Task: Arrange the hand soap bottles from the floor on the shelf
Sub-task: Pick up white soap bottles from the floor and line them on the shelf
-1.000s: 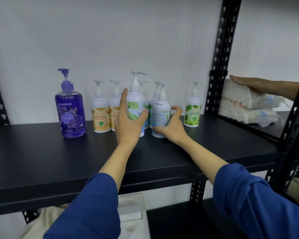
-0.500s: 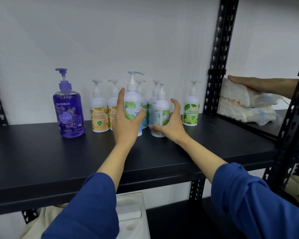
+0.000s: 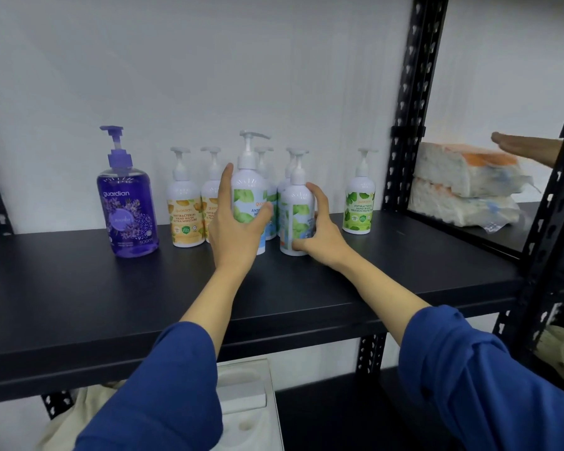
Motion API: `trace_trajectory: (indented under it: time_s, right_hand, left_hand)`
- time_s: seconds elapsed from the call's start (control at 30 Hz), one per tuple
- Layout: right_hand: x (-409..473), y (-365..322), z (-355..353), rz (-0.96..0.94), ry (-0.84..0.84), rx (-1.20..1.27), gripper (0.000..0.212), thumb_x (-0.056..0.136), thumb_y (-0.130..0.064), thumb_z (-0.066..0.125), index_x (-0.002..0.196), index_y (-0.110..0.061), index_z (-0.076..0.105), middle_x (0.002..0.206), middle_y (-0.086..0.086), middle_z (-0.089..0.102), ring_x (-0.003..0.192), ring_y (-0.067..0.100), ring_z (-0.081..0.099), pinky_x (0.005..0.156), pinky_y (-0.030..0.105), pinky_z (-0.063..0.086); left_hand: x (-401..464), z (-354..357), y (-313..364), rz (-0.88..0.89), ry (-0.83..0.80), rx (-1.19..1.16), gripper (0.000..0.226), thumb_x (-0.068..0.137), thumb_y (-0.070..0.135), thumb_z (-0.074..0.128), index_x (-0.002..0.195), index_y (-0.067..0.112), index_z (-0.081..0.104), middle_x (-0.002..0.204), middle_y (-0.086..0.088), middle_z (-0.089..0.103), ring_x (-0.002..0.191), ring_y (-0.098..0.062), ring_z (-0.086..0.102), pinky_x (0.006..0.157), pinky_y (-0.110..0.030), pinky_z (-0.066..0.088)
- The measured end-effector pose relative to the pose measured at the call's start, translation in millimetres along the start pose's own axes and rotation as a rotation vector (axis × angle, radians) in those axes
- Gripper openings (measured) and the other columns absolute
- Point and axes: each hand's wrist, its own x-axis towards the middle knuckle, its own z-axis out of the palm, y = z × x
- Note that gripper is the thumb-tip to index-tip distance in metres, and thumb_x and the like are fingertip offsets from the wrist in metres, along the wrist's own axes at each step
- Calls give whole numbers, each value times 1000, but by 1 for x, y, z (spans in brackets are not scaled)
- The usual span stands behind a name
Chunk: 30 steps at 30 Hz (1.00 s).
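Landmark: the purple Guardian bottle (image 3: 127, 203) at the left of the black shelf (image 3: 404, 271).

Change vs 0.5 s ago: right hand (image 3: 319, 232), then flat w/ fingers straight beside the smaller blue-green soap bottle (image 3: 296, 216), now curls round it, thumb low at the base, fingers on its right side. Left hand (image 3: 235, 229) stays wrapped on the taller blue-green pump bottle (image 3: 249, 196). Both bottles stand upright on the shelf, right of the purple one, in front of the back row. Judgement: both are placed; this looks like final squaring-up, nozzles and labels not yet aligned.

Around: two orange-label bottles (image 3: 184, 216) just right of the purple one, more white bottles behind the held pair, a green-label bottle (image 3: 358, 206) farthest right. Beyond the upright post (image 3: 407, 102), stacked wrapped packs (image 3: 463, 183) w/ another person's hand (image 3: 521, 146) above them. Back row sits close, so a push could topple it.
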Motion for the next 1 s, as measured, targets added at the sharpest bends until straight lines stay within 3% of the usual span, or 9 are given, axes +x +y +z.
trace_trajectory:
  time_s: [0.07,0.17,0.3,0.43,0.57,0.67,0.73,0.87,1.0]
  right_hand:
    - [0,-1,0,14,12,-27,99,69,0,70,137,-45,14,106,2,55,93,18,62,80,29,57]
    - [-1,-1,2,-4,108,-46,98,62,-15,77,130,-56,20,114,11,45,98,23,57,87,36,53]
    - [-1,-2,1,6,86,-50,98,69,-4,75,140,-39,18,120,9,32,101,12,46,85,19,44]
    - [1,3,0,-24,-6,4,99,71,7,68,137,-41,12,127,9,47,103,23,61,79,28,55]
    - [0,2,4,-29,75,-27,103,64,-6,76,131,-55,16,129,11,40,109,27,55,90,43,53]
    - [2,3,6,-17,116,-76,107,58,-12,80,130,-59,16,126,12,39,110,30,51,90,46,52]
    - [2,3,4,-25,75,-43,111,60,-7,79,138,-48,11,126,11,43,107,30,56,84,42,56]
    - [1,4,-3,-42,8,-22,105,71,8,70,145,-32,6,120,4,52,89,16,62,65,17,53]
    - [1,4,-2,-56,13,-37,105,72,6,72,145,-34,8,125,2,50,96,17,62,69,15,53]
  left_hand:
    - [0,1,0,-2,-2,8,80,82,20,72,146,37,26,100,35,42,99,-6,54,87,-27,49]
    - [-1,2,0,-4,-4,15,80,82,20,71,146,37,27,97,39,40,98,-5,53,85,-25,47]
    - [0,1,-2,7,-8,5,81,82,20,72,146,36,26,108,28,45,102,-6,53,90,-31,50]
    - [0,1,-2,6,-8,5,80,82,18,71,146,36,27,99,41,39,98,-2,52,87,-25,47]
    - [1,1,-2,8,-14,-10,80,82,18,72,146,36,27,103,35,43,98,-3,54,88,-28,50]
    - [1,1,-2,6,-11,-4,80,82,18,72,146,35,27,100,37,43,95,-2,54,87,-27,50]
    - [1,1,-1,9,-12,2,80,81,17,72,146,35,27,99,40,42,94,-1,54,88,-26,49]
    - [0,1,-1,5,-16,-3,81,81,17,72,145,37,27,100,37,45,96,-5,56,90,-31,51]
    - [0,1,-1,9,-10,5,80,81,17,72,145,36,28,98,36,46,91,0,56,87,-27,51]
